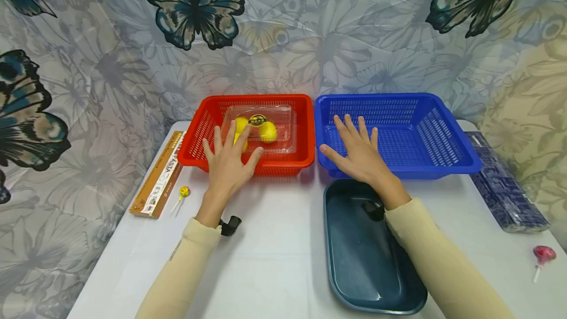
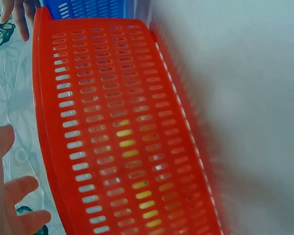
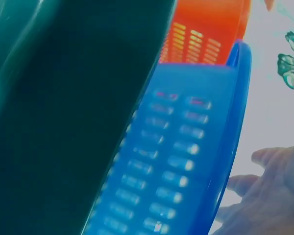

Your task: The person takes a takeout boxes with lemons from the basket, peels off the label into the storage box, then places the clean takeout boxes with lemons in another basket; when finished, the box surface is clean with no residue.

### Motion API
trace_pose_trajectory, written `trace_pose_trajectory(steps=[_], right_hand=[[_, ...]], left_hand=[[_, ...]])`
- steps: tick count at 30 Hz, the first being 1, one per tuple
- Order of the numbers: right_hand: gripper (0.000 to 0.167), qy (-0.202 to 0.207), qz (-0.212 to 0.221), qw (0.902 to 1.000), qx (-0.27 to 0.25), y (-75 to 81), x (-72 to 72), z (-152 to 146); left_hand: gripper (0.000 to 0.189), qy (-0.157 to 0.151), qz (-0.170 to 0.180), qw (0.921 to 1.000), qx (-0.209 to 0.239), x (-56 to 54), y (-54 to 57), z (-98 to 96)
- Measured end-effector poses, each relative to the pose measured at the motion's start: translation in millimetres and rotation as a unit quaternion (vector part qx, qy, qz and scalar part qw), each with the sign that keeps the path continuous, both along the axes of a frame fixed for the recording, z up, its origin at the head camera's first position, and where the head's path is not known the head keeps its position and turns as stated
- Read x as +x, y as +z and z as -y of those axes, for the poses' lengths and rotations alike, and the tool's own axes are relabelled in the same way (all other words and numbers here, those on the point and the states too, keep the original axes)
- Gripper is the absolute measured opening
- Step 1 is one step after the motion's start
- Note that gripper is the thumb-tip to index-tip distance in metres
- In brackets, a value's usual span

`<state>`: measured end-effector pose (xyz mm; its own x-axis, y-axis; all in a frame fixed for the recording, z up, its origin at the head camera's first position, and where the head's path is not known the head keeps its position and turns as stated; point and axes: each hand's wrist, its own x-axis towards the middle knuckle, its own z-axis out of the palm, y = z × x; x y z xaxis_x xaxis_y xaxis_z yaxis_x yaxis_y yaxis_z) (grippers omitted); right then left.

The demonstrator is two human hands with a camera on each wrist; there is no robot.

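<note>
My left hand is spread with straight fingers above the front left of a red basket. Inside that basket lies a clear plastic box with a dark label and several yellow round fruits, partly hidden by the fingers. Over the front left of a blue basket my right hand is spread too, holding nothing. In the left wrist view, the fingers show beyond the red basket's slotted wall. The right wrist view shows fingers beside the blue rim.
A dark teal tub stands under the right forearm. At left lie a pasta box and a yellow lollipop. A navy patterned package and a pink lollipop lie at right. Patterned cloth hangs behind.
</note>
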<state>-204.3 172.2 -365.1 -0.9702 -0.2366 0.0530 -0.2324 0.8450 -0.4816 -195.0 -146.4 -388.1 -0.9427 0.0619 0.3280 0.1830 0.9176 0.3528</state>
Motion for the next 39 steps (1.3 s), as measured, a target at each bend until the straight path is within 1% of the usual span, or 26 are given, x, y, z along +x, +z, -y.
trace_pose_trajectory(steps=[5,9,13,21,25,32,39], right_hand=[[0.091,0.022,0.002,0.9994,-0.026,-0.2,-6.4,12],[0.09,0.045,0.0,0.9984,-0.034,0.2,-11.5,23],[0.087,0.071,0.005,0.9967,-0.041,1.0,-16.6,36],[0.08,0.104,0.008,0.994,-0.032,6.3,-28.4,58],[0.078,0.117,0.018,0.9926,-0.027,9.0,-34.0,70],[0.075,0.116,0.033,0.9927,-0.002,10.4,-44.1,87],[0.073,0.108,0.039,0.9933,0.008,7.7,-50.3,95]], left_hand=[[0.067,0.009,-0.016,0.9997,0.017,2.1,-3.4,8.9],[0.065,0.02,-0.032,0.9987,0.034,4.4,-5.2,16.2],[0.063,0.031,-0.044,0.9977,0.042,7.5,-7.1,24.2],[0.061,0.044,-0.039,0.9966,0.058,8.4,-10.9,35.9],[0.06,0.053,-0.041,0.9956,0.066,7.7,-13.6,42.8],[0.056,0.076,-0.054,0.9917,0.089,3.3,-18.6,60.0],[0.05,0.098,-0.075,0.9834,0.133,-2.4,-23.8,83.4]])
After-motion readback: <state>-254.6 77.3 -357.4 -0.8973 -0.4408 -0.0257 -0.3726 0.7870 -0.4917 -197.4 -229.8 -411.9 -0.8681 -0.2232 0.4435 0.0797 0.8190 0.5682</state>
